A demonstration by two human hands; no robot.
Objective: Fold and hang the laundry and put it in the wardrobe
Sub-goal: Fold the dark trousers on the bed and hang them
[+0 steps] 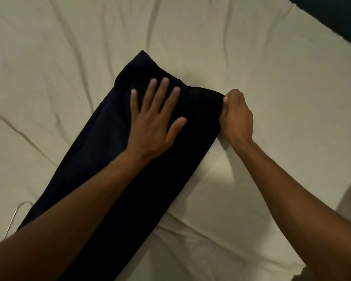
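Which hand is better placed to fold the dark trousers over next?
Probably the right hand: it already pinches the dark trousers at their right corner and could carry it across. The left hand lies flat, fingers spread, pinning the cloth.

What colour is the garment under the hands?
Black or very dark navy, plain with no pattern: the garment on the white bed sheet, head view.

A bed [251, 57] with a creased white sheet carries dark trousers [109, 159] and a wire hanger [14, 216].
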